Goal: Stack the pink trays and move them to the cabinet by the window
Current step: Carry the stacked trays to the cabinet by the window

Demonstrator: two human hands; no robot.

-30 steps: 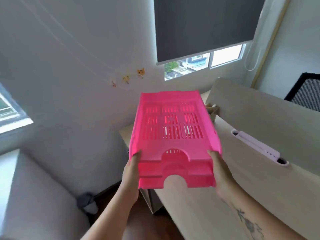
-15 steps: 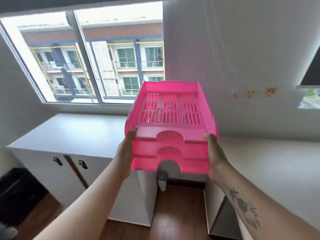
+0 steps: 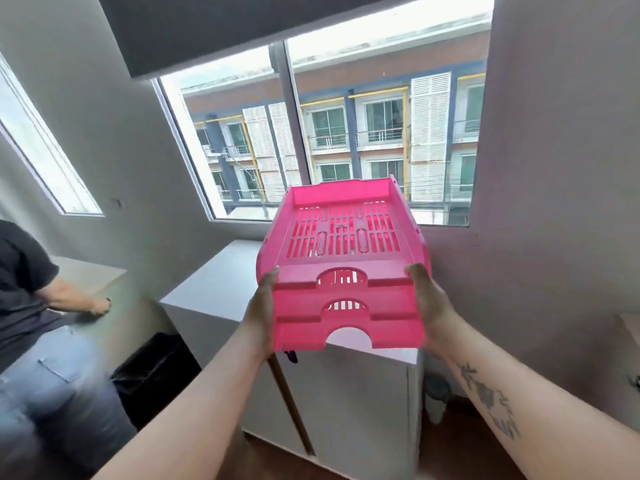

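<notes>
**Stacked trays held above the cabinet**

The left hand (image 3: 262, 311) and right hand (image 3: 429, 306) clamp the near corners of the pink trays (image 3: 343, 268), nested together, lifted over the white cabinet (image 3: 214, 292) under the window (image 3: 332, 133). Another person (image 3: 31, 306) leans at left.

Grey walls, wide window (image 3: 346, 133) facing a building, white cabinet (image 3: 332, 410) beneath, possibly wooden floor (image 3: 450, 438).

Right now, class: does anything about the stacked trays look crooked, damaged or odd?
Nothing stands out. The pink trays sit squarely nested, gripped by the left hand and right hand above the white cabinet.
</notes>
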